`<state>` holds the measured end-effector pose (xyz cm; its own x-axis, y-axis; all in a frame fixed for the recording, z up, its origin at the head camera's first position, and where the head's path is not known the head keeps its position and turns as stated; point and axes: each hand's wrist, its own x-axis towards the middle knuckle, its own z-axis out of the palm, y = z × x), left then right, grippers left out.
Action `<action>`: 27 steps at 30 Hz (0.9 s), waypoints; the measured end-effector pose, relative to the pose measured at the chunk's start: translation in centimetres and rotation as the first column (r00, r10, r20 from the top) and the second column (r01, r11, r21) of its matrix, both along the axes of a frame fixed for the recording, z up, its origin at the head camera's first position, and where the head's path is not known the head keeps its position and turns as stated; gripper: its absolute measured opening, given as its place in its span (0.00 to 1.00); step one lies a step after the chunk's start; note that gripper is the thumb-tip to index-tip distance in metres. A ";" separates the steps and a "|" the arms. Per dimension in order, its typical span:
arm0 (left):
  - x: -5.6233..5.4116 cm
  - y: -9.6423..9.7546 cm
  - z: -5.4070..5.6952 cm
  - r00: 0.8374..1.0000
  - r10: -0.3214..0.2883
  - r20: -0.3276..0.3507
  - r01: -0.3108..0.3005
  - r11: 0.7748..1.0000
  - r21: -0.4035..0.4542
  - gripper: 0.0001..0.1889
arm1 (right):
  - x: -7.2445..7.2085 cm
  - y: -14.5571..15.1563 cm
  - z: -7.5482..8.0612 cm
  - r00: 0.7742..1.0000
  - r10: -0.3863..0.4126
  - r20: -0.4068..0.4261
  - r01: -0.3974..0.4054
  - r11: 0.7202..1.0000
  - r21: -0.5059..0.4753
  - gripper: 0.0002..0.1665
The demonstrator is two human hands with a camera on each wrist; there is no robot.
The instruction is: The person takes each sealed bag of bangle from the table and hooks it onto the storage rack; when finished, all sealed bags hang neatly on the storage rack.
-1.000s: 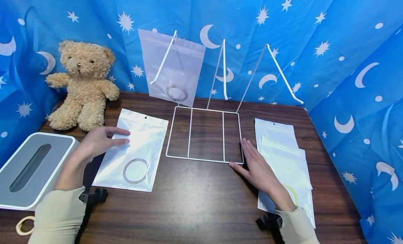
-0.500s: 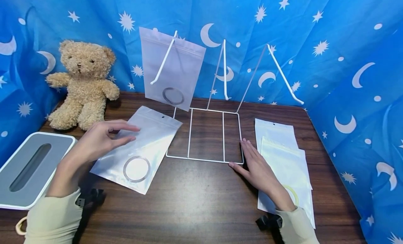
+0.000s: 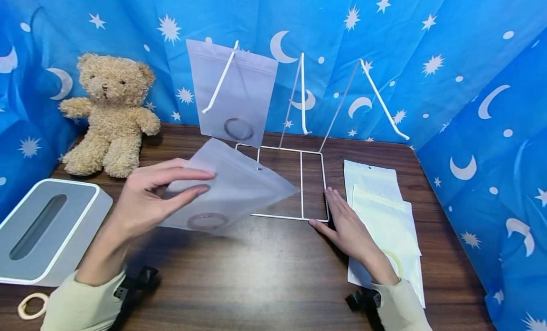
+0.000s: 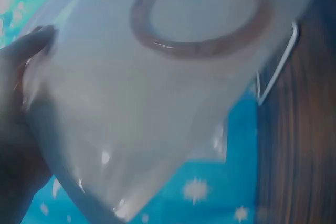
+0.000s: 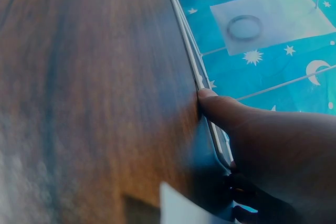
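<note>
My left hand (image 3: pixel 158 198) pinches a translucent zip bag (image 3: pixel 243 186) by its left edge, between thumb and fingers. The bag is lifted and tilted, with a ring-shaped bangle (image 4: pixel 202 48) showing inside it. My right hand (image 3: pixel 352 233) rests at the front right corner of a white wire rack (image 3: pixel 301 184). Its thumb touches the front bar and its straight fingers lie along the side bar. From the rack's left hook (image 3: pixel 219 86) hangs another zip bag (image 3: pixel 254 91) with a ring inside. The held bag covers the rack's front left corner.
Several white zip bags (image 3: pixel 382 222) lie on the right, partly under my right forearm. A tissue box (image 3: pixel 81 226), a teddy bear (image 3: pixel 111 117) and a beige ring (image 3: pixel 21 309) are on the left. The rack's middle hook (image 3: pixel 304 98) and right hook (image 3: pixel 382 98) carry nothing.
My left hand has lifted the zip bag from the table and moved right, tilting it over the rack's front left corner. The hanging bag has swung slightly. My right hand stays in place.
</note>
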<state>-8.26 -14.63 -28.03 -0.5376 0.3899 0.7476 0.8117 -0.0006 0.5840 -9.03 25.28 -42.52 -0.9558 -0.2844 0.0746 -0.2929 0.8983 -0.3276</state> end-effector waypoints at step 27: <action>-0.6 7.5 0.9 0.994 0.073 0.080 -0.090 0.964 0.250 0.17 | 0.1 0.3 0.1 0.999 0.033 -0.027 -0.034 0.999 -0.020 0.54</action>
